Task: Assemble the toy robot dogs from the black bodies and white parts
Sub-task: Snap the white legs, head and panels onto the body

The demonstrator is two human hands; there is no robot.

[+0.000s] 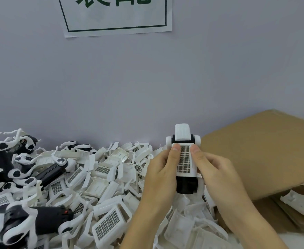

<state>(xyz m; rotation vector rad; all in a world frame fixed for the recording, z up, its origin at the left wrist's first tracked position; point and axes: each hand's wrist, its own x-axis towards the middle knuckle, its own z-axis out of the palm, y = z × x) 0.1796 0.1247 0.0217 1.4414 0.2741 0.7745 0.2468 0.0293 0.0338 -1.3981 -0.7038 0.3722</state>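
Left hand (pixel 162 169) and right hand (pixel 214 169) clamp black body (pixel 186 185) above heap of white parts (pixel 108 178). Thumbs press gridded white cover (pixel 184 159); push evenly both sides, keep cover square until seated.

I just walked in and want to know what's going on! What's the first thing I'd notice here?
Right in the middle, two hands, the left hand and the right hand, hold a toy robot dog, thumbs pressing its white gridded back cover. To the left spreads a big heap of white parts, with black dog bodies among them. A cardboard box sits on the right.
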